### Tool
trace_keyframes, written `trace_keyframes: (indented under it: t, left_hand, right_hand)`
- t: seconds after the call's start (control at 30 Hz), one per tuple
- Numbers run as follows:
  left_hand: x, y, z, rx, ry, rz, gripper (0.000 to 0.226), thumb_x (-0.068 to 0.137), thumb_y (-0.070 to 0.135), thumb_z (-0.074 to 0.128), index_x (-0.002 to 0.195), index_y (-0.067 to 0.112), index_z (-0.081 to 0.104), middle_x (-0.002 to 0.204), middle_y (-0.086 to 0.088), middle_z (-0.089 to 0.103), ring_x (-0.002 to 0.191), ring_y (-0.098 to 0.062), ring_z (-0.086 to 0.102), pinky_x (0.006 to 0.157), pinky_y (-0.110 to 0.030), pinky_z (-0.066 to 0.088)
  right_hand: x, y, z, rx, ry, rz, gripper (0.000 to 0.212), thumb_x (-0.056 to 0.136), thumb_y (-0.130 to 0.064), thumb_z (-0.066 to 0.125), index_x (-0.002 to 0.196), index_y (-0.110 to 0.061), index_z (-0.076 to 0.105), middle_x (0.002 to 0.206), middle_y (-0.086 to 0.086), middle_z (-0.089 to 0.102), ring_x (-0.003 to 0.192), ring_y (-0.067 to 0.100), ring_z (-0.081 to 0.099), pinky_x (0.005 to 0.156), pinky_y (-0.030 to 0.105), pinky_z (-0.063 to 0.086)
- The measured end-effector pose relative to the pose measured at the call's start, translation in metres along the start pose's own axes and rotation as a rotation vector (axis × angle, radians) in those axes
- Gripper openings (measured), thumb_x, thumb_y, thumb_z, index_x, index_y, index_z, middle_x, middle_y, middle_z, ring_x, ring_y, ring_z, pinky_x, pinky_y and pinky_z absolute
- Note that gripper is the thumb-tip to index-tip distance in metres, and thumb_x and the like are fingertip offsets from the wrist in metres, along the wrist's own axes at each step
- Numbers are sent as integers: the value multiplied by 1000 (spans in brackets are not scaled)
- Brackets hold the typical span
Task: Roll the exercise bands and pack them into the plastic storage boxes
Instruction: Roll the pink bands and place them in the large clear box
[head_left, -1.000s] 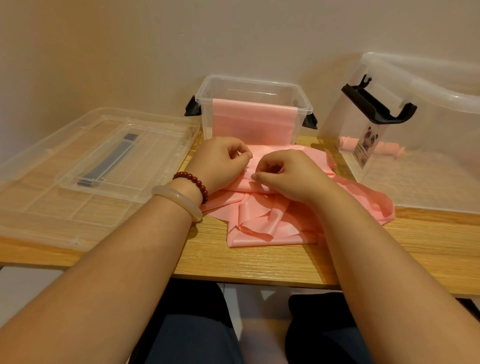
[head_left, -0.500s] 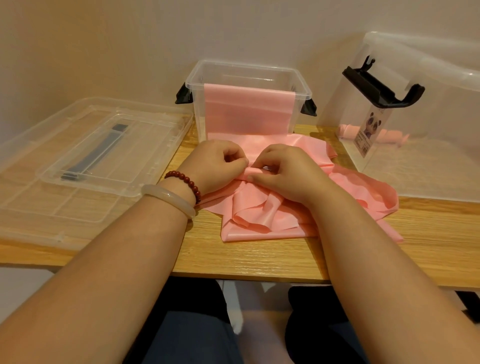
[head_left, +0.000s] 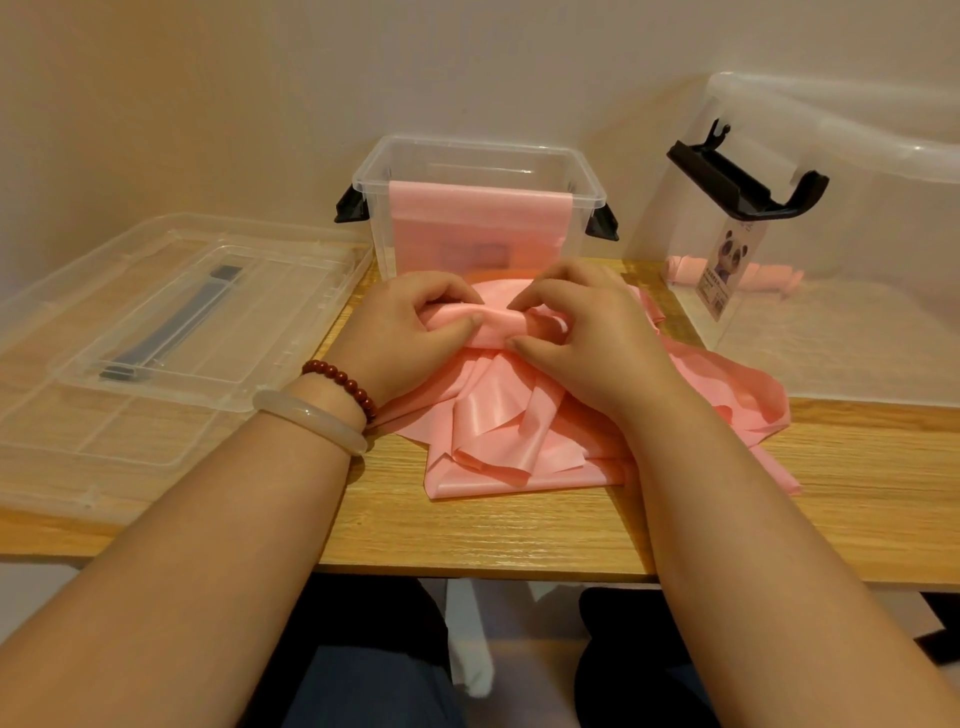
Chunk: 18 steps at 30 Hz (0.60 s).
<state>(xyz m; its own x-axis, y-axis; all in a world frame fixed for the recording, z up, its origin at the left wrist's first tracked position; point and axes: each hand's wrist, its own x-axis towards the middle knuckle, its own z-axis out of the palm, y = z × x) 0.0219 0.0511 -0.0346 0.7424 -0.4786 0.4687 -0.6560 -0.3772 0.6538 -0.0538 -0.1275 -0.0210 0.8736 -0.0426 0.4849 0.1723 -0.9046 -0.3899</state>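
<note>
Band roll (head_left: 494, 328) lifted, pinched between left hand (head_left: 408, 338), right hand (head_left: 589, 345).

Crumpled pink band (head_left: 493, 415) drapes over clear box (head_left: 592, 176) rim.

Pink exercise band (head_left: 498, 436): thin, rubbery, smooth, shiny on the folds. Small storage box (head_left: 589, 176): clear, hard, glossy plastic, with matt black plastic clips (head_left: 350, 207). Flat lids (head_left: 249, 322): same clear plastic, a bit cloudy, with a dull grey plastic grip (head_left: 171, 325). Big storage box (head_left: 857, 171): clear plastic, black plastic latch (head_left: 748, 184), printed paper panda label (head_left: 727, 270). Table (head_left: 493, 525): pale wood, fine grain lines, smooth, soft sheen. Bead bracelet (head_left: 343, 379): dark red, round, polished. Bangle (head_left: 306, 418): milky, smooth, glassy
</note>
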Motion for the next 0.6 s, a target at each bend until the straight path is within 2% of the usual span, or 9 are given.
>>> trace_keyframes:
  t: [0.13, 0.23, 0.33, 0.47, 0.5, 0.6]
  left_hand:
    - [1, 1, -1, -97, 107, -8, 14, 85, 16, 69, 95, 26, 65, 93, 18, 61, 86, 12, 55, 76, -6, 43]
    - [0, 1, -4, -117, 127, 45, 17, 82, 15, 72, 95, 25, 68, 107, 12, 61, 100, 15, 52, 88, -6, 40]
    - [-1, 3, -6, -103, 98, 107, 21, 77, 17, 67, 95, 26, 67, 109, 5, 58, 102, 13, 49, 90, -4, 36]
    - [-3, 6, -5, -176, 144, 27, 21, 83, 11, 68, 91, 30, 67, 94, 17, 64, 88, 11, 56, 78, -6, 43]
    - [-2, 6, -5, -178, 165, 19, 20, 84, 10, 69, 92, 28, 67, 93, 19, 64, 88, 10, 57, 78, -7, 43]
    - [-2, 6, -5, -221, 197, -17, 20, 86, 12, 69, 94, 30, 65, 94, 20, 63, 90, 8, 57, 81, -12, 46]
  right_hand:
    - [1, 0, 0, 28, 112, -2, 15, 85, -30, 71, 98, -24, 74, 103, -14, 48, 107, 13, 44, 90, 28, 36]
    - [0, 1, 0, 52, 169, -12, 14, 86, -29, 71, 98, -22, 75, 93, -9, 48, 95, 11, 41, 77, 22, 31]
    - [0, 2, -2, 60, 169, -18, 15, 87, -31, 70, 99, -23, 75, 91, -10, 52, 93, 12, 42, 77, 25, 31]
    - [-3, 1, -3, 131, 164, -7, 13, 87, -36, 67, 95, -28, 72, 91, -13, 65, 92, 13, 54, 82, 37, 45]
    - [-3, 0, -5, 186, 158, 28, 13, 87, -36, 67, 98, -30, 70, 90, -16, 63, 91, 9, 55, 81, 35, 48]
    - [-5, -2, -9, 340, 77, 153, 26, 88, -31, 67, 112, -35, 60, 94, -21, 55, 91, -3, 53, 74, 16, 46]
